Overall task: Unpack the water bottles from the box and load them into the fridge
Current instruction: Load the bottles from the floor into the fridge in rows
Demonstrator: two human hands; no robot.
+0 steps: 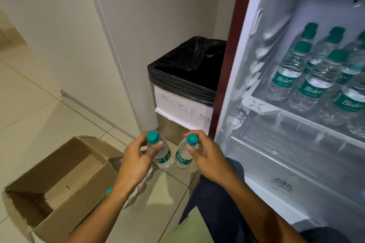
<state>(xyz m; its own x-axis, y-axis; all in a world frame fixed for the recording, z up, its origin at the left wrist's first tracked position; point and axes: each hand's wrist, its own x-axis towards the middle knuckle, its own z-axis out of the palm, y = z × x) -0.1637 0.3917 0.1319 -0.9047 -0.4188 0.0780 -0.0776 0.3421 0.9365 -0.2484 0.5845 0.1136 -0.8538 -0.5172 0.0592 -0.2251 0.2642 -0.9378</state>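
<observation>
box [59, 181]: cardboard, flaps open, on the floor well left of the fridge [246, 49]. Visible part of the inside looks bare. One teal cap [108, 191] shows just beside its right wall, under the left forearm. Cannot tell whether it's a loose bottle.
left hand [136, 161]: fingers and thumb curled round the neck of the left bottle [160, 151], just under the cap. Held upright, left of the fridge door opening, in front of the recycle bin [183, 92].
right hand [205, 157]: same neck pinch on the right bottle [184, 152], closer to the fridge, just beside the left bottle.
risk, grip: neck-only holds. A wet or thin bottle could swing or slip on the way up.
risk, bin: open bin sits directly behind both bottles. A dropped bottle could land in it.
shelf bottles [308, 77]: standing in tight rows on the upper shelf [262, 105].
risk, shelf: little free room shows at the front. Pushing in two at once could topple the front row off the edge.
lower compartment [276, 144]: looks free. Probably the safer spot.
</observation>
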